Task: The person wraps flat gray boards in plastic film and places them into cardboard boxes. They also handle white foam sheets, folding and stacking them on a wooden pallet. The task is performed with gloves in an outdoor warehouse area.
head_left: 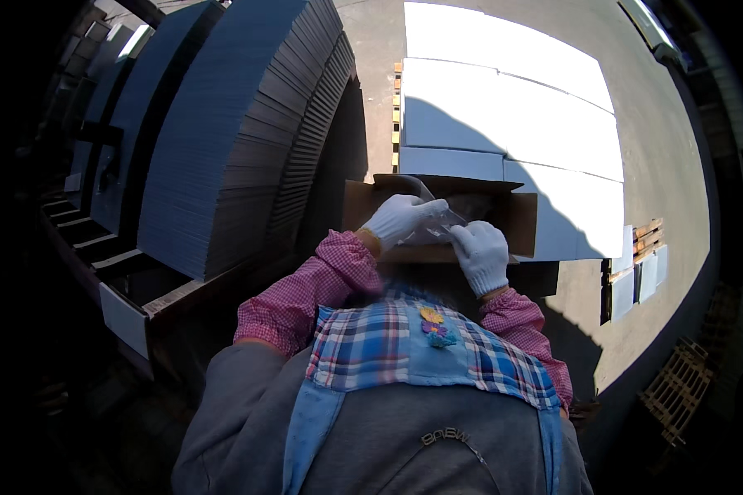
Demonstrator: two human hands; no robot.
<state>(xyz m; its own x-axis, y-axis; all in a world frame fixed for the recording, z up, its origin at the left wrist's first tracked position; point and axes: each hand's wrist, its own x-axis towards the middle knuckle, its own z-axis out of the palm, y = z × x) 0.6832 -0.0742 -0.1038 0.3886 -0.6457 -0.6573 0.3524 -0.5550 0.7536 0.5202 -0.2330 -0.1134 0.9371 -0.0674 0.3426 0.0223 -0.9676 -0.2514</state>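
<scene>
In front of me is an open brown cardboard box (523, 221) with its flaps folded outward. Over its opening, both my white-gloved hands pinch a piece of clear, shiny plastic (428, 236), which looks like a film or bag. My left hand (400, 219) grips it at the upper left, fingers bent and pressed together. From the right, my right hand (480, 252) has its fingertips closed on the plastic's other side. Shade and the hands hide most of the box's inside, so I cannot make out its contents.
Tall stacks of flat grey-blue cardboard sheets (223, 140) stand on a low rack at the left. Beyond the box, large white cartons (545, 124) sit on a wooden pallet (397, 115). More pallets (679, 386) lie at the right on the concrete floor (664, 165).
</scene>
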